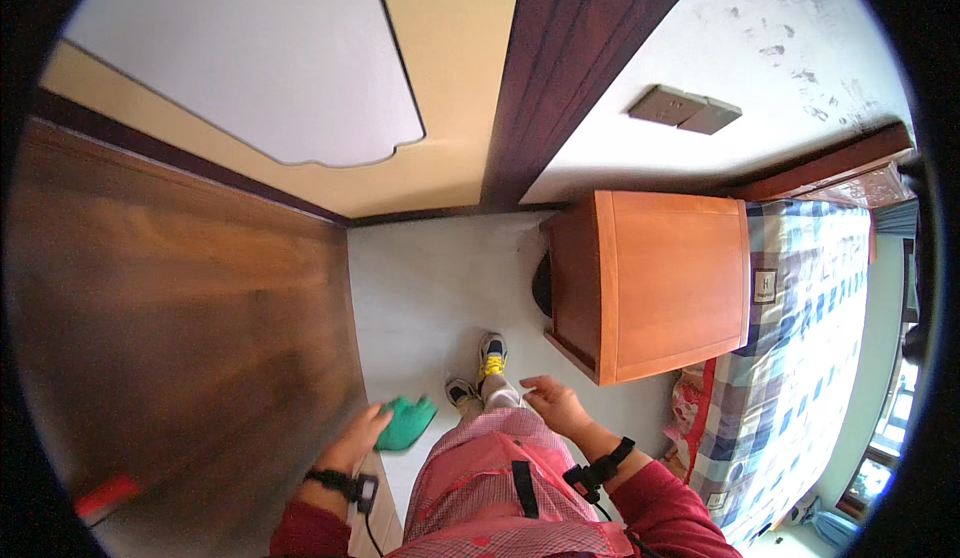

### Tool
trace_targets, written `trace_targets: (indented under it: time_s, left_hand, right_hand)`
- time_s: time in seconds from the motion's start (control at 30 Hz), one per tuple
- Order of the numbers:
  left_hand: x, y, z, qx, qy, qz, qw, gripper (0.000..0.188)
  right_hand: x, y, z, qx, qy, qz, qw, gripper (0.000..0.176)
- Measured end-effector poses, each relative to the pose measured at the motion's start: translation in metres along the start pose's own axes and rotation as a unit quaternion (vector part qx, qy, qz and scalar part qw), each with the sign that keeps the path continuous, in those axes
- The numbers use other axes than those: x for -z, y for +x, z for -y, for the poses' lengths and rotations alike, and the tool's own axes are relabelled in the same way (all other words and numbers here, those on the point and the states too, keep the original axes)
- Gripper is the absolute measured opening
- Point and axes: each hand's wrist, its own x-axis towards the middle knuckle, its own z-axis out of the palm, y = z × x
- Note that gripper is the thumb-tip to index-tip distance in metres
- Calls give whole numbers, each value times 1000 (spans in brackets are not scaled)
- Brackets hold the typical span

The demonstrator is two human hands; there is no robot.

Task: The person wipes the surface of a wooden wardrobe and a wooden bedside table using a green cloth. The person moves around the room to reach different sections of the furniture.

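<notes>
My left hand [358, 436] grips a folded green cloth [405, 424] beside the dark brown wooden panel. The cloth sticks out past the fingers, above the pale floor. My right hand [561, 408] hangs in front of the pink checked apron [499, 475], with its fingers loosely bent and nothing visible in them. It is nearest to the front corner of an orange-brown wooden nightstand [679, 284], apart from it.
A bed with a checked cover [795, 363] stands right of the nightstand. Ahead are a cream and white panel [450, 70], a dark frame [577, 55] and a marked white wall with a socket plate [682, 110]. A blurred red object [106, 495] is at lower left.
</notes>
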Motion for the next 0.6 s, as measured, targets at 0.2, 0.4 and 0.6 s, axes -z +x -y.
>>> trace_targets:
  time_s: [0.2, 0.4, 0.6]
  left_hand:
    - [-91, 42, -100, -254, -123, 82, 956, 38]
    - [-200, 19, -113, -230, -262, 304, 886, 82]
    - [-199, 56, -84, -219, -344, 246, 879, 68]
  right_hand:
    - [-10, -22, -4, 171, 230, -52, 957, 71]
    - [-7, -31, 0, 71, 251, -128, 957, 60]
    - [69, -2, -26, 256, -242, -279, 893, 56]
